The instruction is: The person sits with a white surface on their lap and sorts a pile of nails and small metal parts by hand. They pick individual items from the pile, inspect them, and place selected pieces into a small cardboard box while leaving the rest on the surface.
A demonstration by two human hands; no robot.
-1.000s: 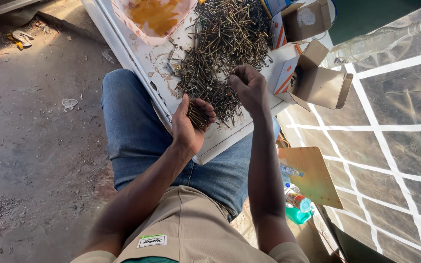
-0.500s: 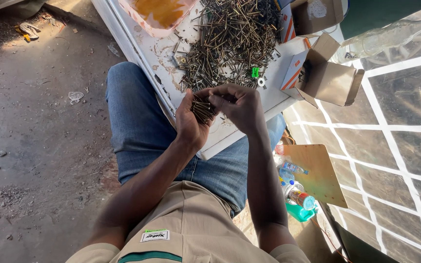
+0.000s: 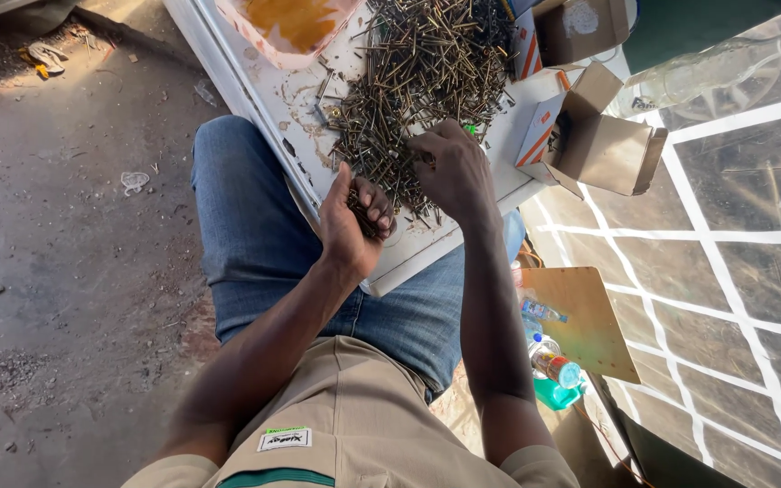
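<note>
A big heap of thin brown nails [image 3: 427, 81] lies on a stained white board [image 3: 255, 81] across my knees. My left hand [image 3: 354, 221] is closed around a small bundle of nails [image 3: 361, 206] at the board's near edge. My right hand [image 3: 449, 172] rests palm down on the near side of the heap, fingers curled into the nails; whether it grips any I cannot tell. The two hands are a short way apart.
An open cardboard box [image 3: 603, 140] sits right of the heap, another box [image 3: 580, 27] behind it. A pale tray with orange stain [image 3: 291, 27] lies at the board's far end. A glass bottle [image 3: 716, 63], plastic bottles [image 3: 549, 357] and a wooden panel [image 3: 580, 316] lie right.
My right hand left the bundle in my left hand and moved out onto the nail heap. My left hand kept its bundle and stayed by the board's edge.
</note>
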